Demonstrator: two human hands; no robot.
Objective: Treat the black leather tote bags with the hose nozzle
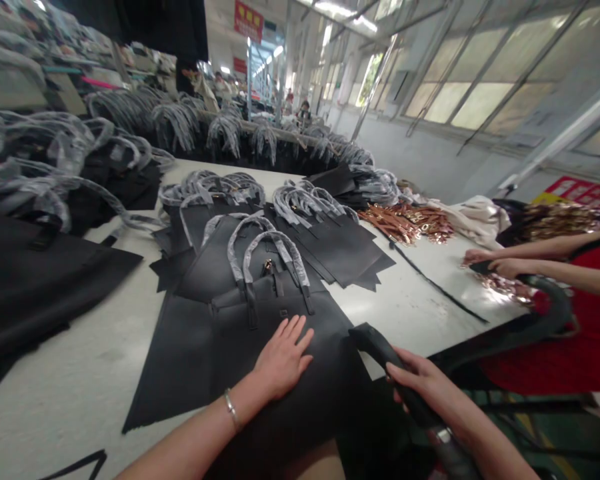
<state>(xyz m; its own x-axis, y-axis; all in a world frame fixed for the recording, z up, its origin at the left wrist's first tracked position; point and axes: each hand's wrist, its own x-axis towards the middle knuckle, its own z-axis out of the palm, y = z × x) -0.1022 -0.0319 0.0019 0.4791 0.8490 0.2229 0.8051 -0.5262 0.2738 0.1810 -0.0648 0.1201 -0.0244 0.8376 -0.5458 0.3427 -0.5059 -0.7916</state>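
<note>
A black leather bag panel lies flat at the near side of the pale table, with plastic-wrapped handles attached at its upper part. My left hand rests on the panel just below the handles, palm down and fingers spread. A silver bracelet is on that wrist. Wrapped in my right hand is a black curved tool with a hose-like body; its flat tip is over the panel's right edge. A small gold clasp shows between the handles.
Stacked black panels with wrapped handles lie behind, more at left. Brown straps are piled at the back right. At right, another person's hands hold a similar black tool above shiny pieces. A black cord crosses the table.
</note>
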